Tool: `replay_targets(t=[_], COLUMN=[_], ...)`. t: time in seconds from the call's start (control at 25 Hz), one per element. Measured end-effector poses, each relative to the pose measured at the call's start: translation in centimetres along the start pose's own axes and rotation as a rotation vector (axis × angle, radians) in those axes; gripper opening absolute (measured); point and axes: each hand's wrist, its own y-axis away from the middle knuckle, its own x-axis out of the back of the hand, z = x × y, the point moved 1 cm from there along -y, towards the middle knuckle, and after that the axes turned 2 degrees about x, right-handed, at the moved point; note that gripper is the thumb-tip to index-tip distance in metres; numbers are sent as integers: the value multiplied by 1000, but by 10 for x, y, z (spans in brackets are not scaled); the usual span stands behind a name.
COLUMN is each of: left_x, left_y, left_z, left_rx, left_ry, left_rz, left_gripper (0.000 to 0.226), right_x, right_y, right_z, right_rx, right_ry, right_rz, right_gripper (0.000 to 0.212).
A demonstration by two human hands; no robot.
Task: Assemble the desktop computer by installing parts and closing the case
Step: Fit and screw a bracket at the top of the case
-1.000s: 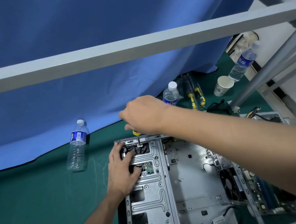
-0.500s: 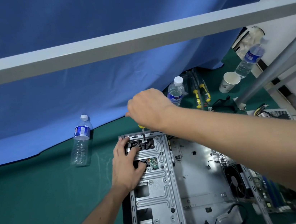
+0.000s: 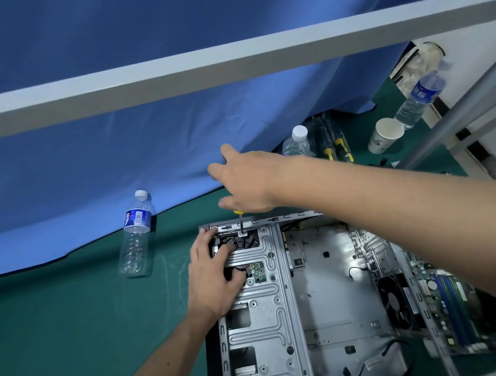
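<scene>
The open desktop computer case [image 3: 323,288] is lying flat on the green worktop [image 3: 55,339], its silver drive cage [image 3: 257,313] facing up along the case's left side. The left hand [image 3: 214,280] is lying across the upper part of that cage, fingers curled into its cutouts and gripping the metal, with the fingertips close to the case's far edge. The right hand [image 3: 246,185] is reaching in from the right above the far rim, holding a yellow-handled screwdriver [image 3: 240,223] from the top; its index finger and thumb are sticking out while the handle is mostly hidden under the palm. The screwdriver is standing upright, its tip sitting on a tab at the cage's top end. A motherboard [image 3: 443,294] and a black fan [image 3: 394,304] are showing at the right of the case. A clear water bottle [image 3: 136,234] is standing to the left of the case, beside the blue curtain [image 3: 110,158], and a paper cup [image 3: 385,135] is sitting farther back on the right.
</scene>
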Motion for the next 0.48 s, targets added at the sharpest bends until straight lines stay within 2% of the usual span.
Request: replay_targets(t=[0.08,0.16,0.24,0.28,0.36,0.44,0.48], left_x=[1,0,1,1,2,2,2], left_y=[0,0,0,0,0,0,0], left_z=[0,1,2,3,4,4,4], left_rx=[7,11,12,15,20,21,20], left_ry=[-4,-9,-9,-8,-4,-1,1], left_rz=[-3,3,5,4,6,5,8], left_gripper=[45,46,48,49,49,50,50], right_x=[5,2,-6,-8,-5,1,4], right_y=[1,7,10,11,11,13,16], right_z=[1,-5,-15,-17,-17,-14,-15], right_rx=[107,109,30,-10,-23,65,125], right_ry=[-12,112,193,175,54,11,63], right_rz=[15,115,209,198,113,42,42], right_gripper=[24,10,27,32,29,18,13])
